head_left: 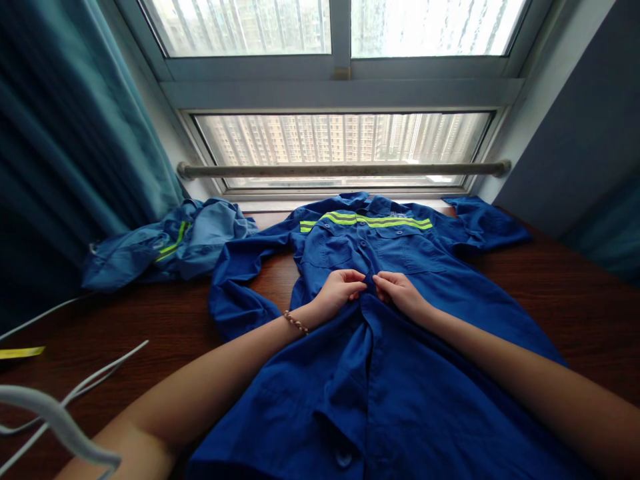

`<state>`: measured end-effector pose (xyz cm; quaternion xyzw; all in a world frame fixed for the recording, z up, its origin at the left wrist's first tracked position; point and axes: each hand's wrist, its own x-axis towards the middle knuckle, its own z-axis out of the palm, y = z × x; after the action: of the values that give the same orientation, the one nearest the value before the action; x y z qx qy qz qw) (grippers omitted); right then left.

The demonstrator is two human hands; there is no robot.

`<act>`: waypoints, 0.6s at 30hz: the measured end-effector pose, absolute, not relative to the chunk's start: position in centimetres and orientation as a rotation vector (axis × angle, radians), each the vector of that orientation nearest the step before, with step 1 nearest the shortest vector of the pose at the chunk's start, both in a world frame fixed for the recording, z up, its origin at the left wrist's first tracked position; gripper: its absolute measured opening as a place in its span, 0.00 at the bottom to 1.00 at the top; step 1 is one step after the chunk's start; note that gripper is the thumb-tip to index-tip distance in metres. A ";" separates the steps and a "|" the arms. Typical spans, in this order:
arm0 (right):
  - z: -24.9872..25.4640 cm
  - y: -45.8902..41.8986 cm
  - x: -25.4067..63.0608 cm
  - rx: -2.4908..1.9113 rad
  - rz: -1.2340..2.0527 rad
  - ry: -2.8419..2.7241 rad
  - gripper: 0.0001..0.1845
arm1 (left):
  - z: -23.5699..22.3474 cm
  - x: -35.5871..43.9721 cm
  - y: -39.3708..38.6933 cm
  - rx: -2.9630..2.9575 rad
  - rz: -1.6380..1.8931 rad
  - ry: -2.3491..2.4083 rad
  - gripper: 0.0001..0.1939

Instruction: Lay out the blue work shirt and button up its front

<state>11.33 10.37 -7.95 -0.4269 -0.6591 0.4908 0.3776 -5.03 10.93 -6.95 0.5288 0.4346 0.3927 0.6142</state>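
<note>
A bright blue work shirt [400, 360] with a yellow-green reflective band across the chest lies face up on a dark wooden surface [150, 327], collar toward the window. My left hand [340, 288] and my right hand [397, 291] meet at the shirt's front placket, mid-chest. Each hand pinches one edge of the placket with closed fingers, fingertips almost touching. A beaded bracelet sits on my left wrist. Whatever lies between the fingertips is hidden by them.
A second, lighter blue garment [165, 247] with a reflective stripe is crumpled at the left near a teal curtain [75, 133]. White cables [65, 400] and a yellow tag [20, 352] lie at the near left. A metal rail [345, 170] crosses the window behind.
</note>
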 end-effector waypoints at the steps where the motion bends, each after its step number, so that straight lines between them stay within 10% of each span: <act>1: -7.7 10.7 11.5 -1.091 1.380 -1.636 0.20 | -7.0 -5.0 11.0 1.230 0.901 0.990 0.08; 8: -3.7 9.3 11.0 -1.178 1.488 -1.673 0.15 | -8.7 -5.5 13.3 1.509 0.902 0.993 0.11; 18: -6.0 7.4 9.0 -1.285 0.188 -2.613 0.13 | -9.5 -8.0 21.1 1.761 0.985 1.144 0.10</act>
<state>9.03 7.43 -5.96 -0.4377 -0.8899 0.0640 0.1116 -7.99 21.11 -9.47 0.6961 0.4522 0.3891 0.3995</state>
